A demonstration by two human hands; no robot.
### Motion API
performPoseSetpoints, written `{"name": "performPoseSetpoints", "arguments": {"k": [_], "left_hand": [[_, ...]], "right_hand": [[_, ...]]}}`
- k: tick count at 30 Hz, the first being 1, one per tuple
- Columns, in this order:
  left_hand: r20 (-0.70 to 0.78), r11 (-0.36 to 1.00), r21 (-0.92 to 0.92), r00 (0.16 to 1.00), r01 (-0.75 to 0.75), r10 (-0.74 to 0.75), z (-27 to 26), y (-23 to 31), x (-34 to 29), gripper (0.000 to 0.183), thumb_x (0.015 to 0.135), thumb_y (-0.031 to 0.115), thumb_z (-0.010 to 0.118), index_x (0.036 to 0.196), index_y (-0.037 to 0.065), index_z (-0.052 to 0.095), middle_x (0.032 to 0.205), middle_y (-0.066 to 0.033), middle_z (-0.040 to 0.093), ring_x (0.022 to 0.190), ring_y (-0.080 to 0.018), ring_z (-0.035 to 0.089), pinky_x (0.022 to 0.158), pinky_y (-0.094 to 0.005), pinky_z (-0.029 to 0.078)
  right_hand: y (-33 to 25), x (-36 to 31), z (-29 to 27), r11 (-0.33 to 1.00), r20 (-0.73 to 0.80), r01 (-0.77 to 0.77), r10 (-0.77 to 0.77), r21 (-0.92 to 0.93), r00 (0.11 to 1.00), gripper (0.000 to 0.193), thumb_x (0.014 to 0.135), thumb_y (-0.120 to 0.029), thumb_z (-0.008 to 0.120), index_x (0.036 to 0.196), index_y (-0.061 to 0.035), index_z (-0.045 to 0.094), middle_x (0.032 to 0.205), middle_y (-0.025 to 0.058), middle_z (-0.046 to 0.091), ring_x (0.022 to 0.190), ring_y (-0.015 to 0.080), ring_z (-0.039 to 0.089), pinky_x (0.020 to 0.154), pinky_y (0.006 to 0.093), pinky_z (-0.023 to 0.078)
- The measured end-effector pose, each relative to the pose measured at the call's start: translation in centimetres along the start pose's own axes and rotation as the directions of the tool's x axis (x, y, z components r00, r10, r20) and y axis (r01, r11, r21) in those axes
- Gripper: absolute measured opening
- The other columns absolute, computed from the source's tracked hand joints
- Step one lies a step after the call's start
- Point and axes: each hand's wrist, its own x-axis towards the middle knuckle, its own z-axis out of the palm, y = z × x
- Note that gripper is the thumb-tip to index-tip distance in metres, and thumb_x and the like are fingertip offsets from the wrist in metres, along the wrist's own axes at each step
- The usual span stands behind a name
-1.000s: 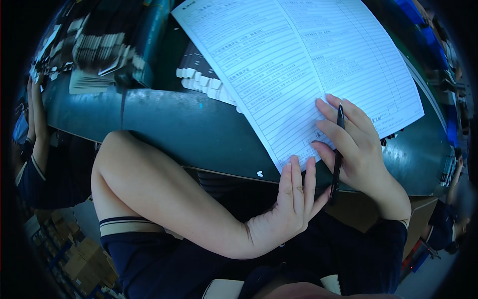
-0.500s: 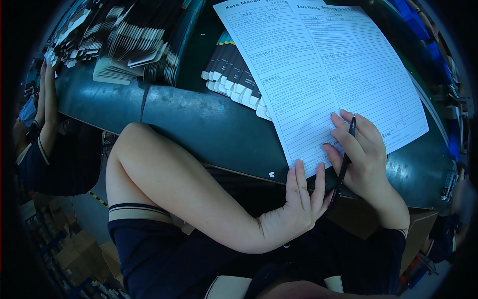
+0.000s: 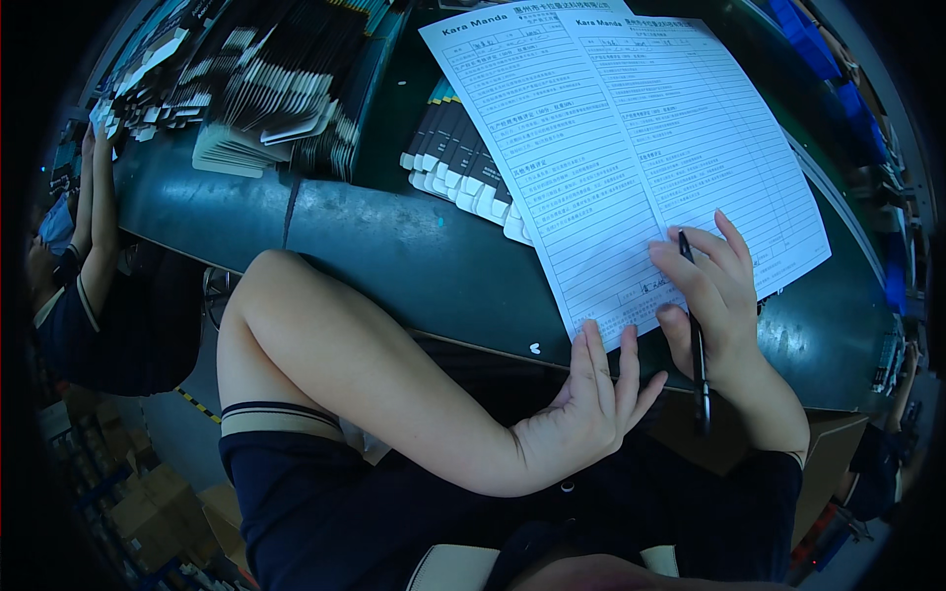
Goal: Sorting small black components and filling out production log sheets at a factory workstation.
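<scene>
Two printed, lined forms lie overlapping on the dark green table, a left sheet (image 3: 567,212) and a right sheet (image 3: 734,148). My left hand (image 3: 591,409) is open, palm tilted up, with its fingertips at the bottom edge of the left sheet. Over the lower part of the sheets is my right hand (image 3: 724,295), holding a black pen (image 3: 699,364) upright among its fingers. The pen's lower end hangs past the table edge, below the hand. Some handwriting shows near the foot of the left sheet, beside my right fingers.
A row of black boxes with white flaps (image 3: 463,167) lies partly under the left sheet. Stacks of flat black-and-white cartons (image 3: 266,98) stand at the far left of the table (image 3: 394,236). Another person (image 3: 99,295) works at the left. Blue bins (image 3: 808,39) are at the far right.
The pen has swung from slanting toward my left hand to nearly upright. My right fingers have lifted and spread, uncovering handwriting on the left sheet. My left hand has hardly moved.
</scene>
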Motion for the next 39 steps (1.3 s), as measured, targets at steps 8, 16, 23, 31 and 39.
{"name": "performPoseSetpoints", "arguments": {"k": [8, 16, 23, 31, 39], "left_hand": [[-0.001, 0.999, 0.045, 1.0, -0.008, 0.009, 0.2, 0.4, -0.1, 0.063, 0.078, 0.004, 0.066, 0.137, 0.011, 0.043, 0.111, -0.0257, 0.061, 0.089, -0.04, 0.066, 0.077, -0.0473, 0.056], [-0.009, 0.997, 0.069, 1.0, -0.018, 0.018, 0.1, 0.6, 0.0, 0.062, 0.077, 0.008, 0.066, 0.136, 0.01, 0.045, 0.107, -0.024, 0.063, 0.088, -0.0389, 0.066, 0.076, -0.046, 0.056], [-0.021, 0.991, 0.13, 0.999, -0.033, 0.036, 0.1, 0.4, 0.0, 0.06, 0.079, 0.013, 0.065, 0.135, 0.01, 0.045, 0.103, -0.0235, 0.064, 0.086, -0.0371, 0.066, 0.077, -0.0439, 0.056], [0.001, 0.969, 0.246, 1.0, -0.002, 0.002, 0.9, 1.3, 0.0, 0.06, 0.076, 0.006, 0.06, 0.135, 0.008, 0.045, 0.104, -0.0252, 0.064, 0.087, -0.0374, 0.066, 0.076, -0.0462, 0.056], [0.047, 0.986, 0.149, 0.995, 0.08, -0.088, 0.0, 2.1, -0.3, 0.059, 0.076, 0.006, 0.06, 0.134, 0.008, 0.047, 0.104, -0.0258, 0.064, 0.087, -0.0386, 0.066, 0.078, -0.0473, 0.056]], "right_hand": [[-2.0, 0.5, 1.6, 0.853, -0.125, 0.006, 0.069, 0.522, 0.99, 0.028, 0.084, -0.013, 0.06, 0.106, 0.0006, 0.049, 0.08, 0.0112, 0.057, 0.078, 0.0204, 0.057, 0.081, 0.0382, 0.047], [-2.5, 1.4, 0.8, 0.179, 0.381, -0.42, 0.215, 0.89, 0.899, 0.02, 0.085, -0.003, 0.051, 0.1, -0.004, 0.038, 0.083, 0.0093, 0.053, 0.072, 0.0102, 0.051, 0.063, 0.0224, 0.043], [-3.2, 1.5, 1.7, 0.101, 0.36, -0.41, 0.322, 0.907, 0.876, 0.02, 0.083, -0.004, 0.048, 0.101, -0.0053, 0.039, 0.084, 0.0102, 0.056, 0.075, 0.0118, 0.053, 0.067, 0.024, 0.043], [-2.8, 0.3, 3.8, 0.263, 0.054, -0.118, 0.238, 0.958, 0.97, 0.023, 0.085, 0.004, 0.052, 0.105, 0.0005, 0.041, 0.089, 0.0132, 0.056, 0.079, 0.0132, 0.054, 0.07, 0.0257, 0.045], [-2.3, -0.3, 4.1, 0.492, 0.021, -0.074, 0.112, 0.867, 0.993, 0.027, 0.084, -0.009, 0.052, 0.108, -0.0007, 0.044, 0.101, 0.0163, 0.054, 0.094, 0.0203, 0.051, 0.094, 0.036, 0.038]]}}
